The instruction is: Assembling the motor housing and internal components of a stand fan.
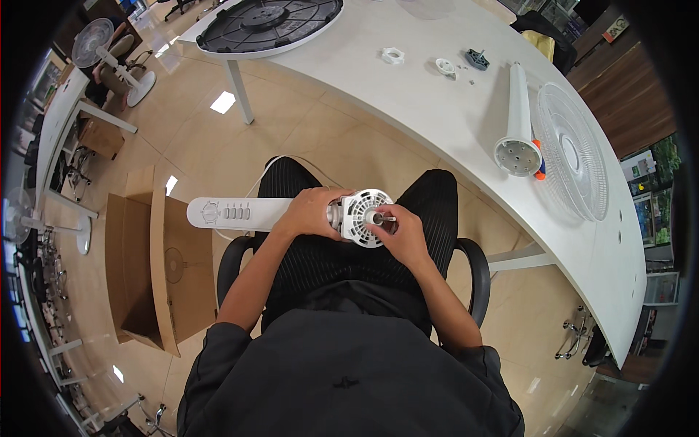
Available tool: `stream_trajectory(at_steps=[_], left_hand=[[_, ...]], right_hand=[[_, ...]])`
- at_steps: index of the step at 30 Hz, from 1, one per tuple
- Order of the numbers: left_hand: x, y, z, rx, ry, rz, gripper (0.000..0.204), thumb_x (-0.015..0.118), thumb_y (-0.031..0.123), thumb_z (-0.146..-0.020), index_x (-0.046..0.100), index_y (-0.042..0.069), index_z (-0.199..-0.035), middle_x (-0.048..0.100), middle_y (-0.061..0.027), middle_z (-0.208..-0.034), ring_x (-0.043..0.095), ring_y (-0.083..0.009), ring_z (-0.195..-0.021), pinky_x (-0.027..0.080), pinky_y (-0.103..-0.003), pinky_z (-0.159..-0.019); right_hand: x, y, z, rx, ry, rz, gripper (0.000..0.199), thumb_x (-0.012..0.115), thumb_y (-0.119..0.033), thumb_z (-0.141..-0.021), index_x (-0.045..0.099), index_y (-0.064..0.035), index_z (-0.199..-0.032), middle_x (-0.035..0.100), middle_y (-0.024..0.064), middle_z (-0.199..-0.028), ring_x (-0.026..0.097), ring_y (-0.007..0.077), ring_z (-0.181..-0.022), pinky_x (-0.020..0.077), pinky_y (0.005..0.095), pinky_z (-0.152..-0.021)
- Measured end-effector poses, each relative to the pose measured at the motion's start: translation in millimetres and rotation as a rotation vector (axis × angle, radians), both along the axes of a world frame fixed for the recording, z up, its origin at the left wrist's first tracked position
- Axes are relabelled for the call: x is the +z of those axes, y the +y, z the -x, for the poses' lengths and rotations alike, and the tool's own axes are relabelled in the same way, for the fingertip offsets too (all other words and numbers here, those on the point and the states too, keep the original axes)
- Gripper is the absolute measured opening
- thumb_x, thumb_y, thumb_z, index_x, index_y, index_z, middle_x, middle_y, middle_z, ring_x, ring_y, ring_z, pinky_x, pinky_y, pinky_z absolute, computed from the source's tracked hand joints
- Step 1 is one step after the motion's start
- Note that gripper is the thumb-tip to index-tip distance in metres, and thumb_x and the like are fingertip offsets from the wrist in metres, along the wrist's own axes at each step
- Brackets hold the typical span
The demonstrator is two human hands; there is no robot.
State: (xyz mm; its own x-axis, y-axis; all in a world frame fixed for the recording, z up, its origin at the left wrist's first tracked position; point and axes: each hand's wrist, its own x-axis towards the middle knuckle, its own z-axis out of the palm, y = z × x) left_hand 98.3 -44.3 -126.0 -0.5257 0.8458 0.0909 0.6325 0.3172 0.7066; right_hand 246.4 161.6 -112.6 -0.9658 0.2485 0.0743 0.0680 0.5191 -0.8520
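Across my lap lies a white fan head with its control panel (240, 213), a row of grey buttons on it, pointing left. My left hand (314, 213) is wrapped round its neck, just behind the slotted round motor housing (360, 233). The housing's front faces up toward me, and a metal shaft (386, 218) stands out from its centre. My right hand (404, 234) pinches at the base of this shaft with thumb and fingers. A white cord (256, 177) loops behind the panel over my leg.
On the white table (437, 124) lie a round fan base (269, 22), a white ring nut (392, 55), small parts (445, 68), a grey part (477, 59), a white pole (518, 109) and a clear fan grille (571, 153). An open cardboard box (156, 269) stands left of my chair.
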Motion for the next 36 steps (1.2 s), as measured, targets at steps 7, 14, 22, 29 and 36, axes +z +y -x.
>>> stream_trajectory(at_steps=[7,14,22,29,36], left_hand=[[2,-5,0,0.002,-0.051,-0.114,0.090,0.098,0.039,-0.048,0.065,0.007,-0.126,0.073,-0.0111,-0.109,0.072,-0.0272,-0.099,0.055,-0.035,-0.091],[-17,-8,-3,0.067,0.022,-0.110,0.097,0.097,0.053,-0.045,0.065,0.008,-0.125,0.074,-0.0110,-0.101,0.073,-0.0295,-0.092,0.056,-0.037,-0.083],[-22,-21,-9,0.041,0.203,-0.134,0.099,0.094,0.050,-0.053,0.062,0.005,-0.135,0.074,-0.0151,-0.110,0.071,-0.0325,-0.098,0.053,-0.041,-0.091],[-25,-25,-4,0.010,0.093,-0.160,0.086,0.094,0.040,-0.056,0.067,0.000,-0.127,0.074,-0.0178,-0.110,0.072,-0.0331,-0.097,0.056,-0.039,-0.087],[-20,-11,2,0.101,0.070,-0.143,0.091,0.093,0.046,-0.055,0.066,0.007,-0.133,0.075,-0.0160,-0.102,0.072,-0.0330,-0.087,0.056,-0.039,-0.079]], right_hand=[[-16,-4,5,-0.027,0.041,0.074,0.035,0.087,-0.016,-0.078,0.072,-0.0021,-0.107,0.073,0.0140,-0.093,0.074,0.0203,-0.078,0.0585,0.0312,-0.071],[-28,-1,9,-0.008,0.075,0.053,0.035,0.088,-0.014,-0.077,0.072,-0.0014,-0.106,0.073,0.0131,-0.093,0.073,0.0201,-0.082,0.0587,0.0317,-0.072],[-28,-6,3,-0.033,0.058,0.072,0.035,0.088,-0.015,-0.077,0.073,-0.0007,-0.104,0.073,0.0126,-0.091,0.071,0.0194,-0.079,0.0577,0.0318,-0.072],[-45,-14,8,-0.048,0.200,-0.026,0.034,0.089,-0.018,-0.075,0.074,-0.0030,-0.103,0.072,0.0112,-0.089,0.068,0.0189,-0.074,0.0543,0.0308,-0.066],[-55,-7,18,-0.185,0.104,0.171,0.059,0.092,-0.022,-0.073,0.065,-0.0007,-0.121,0.064,0.0071,-0.079,0.063,0.0123,-0.065,0.0507,0.0278,-0.058]])
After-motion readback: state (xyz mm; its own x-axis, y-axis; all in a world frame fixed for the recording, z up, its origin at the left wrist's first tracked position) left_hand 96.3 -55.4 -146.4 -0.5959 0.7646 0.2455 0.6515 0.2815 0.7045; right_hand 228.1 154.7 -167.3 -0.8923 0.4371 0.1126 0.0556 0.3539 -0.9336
